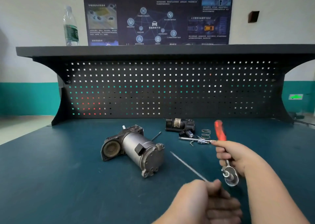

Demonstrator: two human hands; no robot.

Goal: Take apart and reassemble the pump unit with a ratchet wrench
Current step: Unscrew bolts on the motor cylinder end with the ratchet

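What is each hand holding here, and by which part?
The right hand grips the ratchet wrench mid-shaft, between its red handle and its head. The left hand pinches a long thin bolt at its near end.

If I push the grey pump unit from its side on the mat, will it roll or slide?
The pump unit probably rocks rather than rolls: its body is round, but the lugged end flanges would catch the mat. Being metal, it likely feels heavy and resists sliding.
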